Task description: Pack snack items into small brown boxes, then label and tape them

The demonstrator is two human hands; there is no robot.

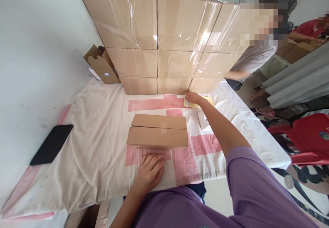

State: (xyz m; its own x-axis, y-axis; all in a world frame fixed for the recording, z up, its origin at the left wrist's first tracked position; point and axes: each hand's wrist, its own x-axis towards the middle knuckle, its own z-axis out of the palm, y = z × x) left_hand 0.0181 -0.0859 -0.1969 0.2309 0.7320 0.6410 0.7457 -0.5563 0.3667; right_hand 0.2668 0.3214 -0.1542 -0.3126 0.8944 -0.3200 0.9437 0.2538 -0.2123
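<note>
A closed, taped cardboard box (158, 131) lies on the cloth-covered table (97, 145) in front of me. My left hand (150, 169) rests flat on the cloth just below the box, fingers together and extended, holding nothing. My right hand (192, 98) reaches far forward and pinches the corner of a yellow sheet (203, 102) lying at the foot of the box stack. A small white slip (204, 121) lies under my right forearm.
A wall of plastic-wrapped cardboard boxes (164, 39) stands at the table's far edge. An open small box (102, 65) sits at the back left, a black phone (52, 143) at the left. Other people (257, 55) and a red chair (308, 135) are at the right.
</note>
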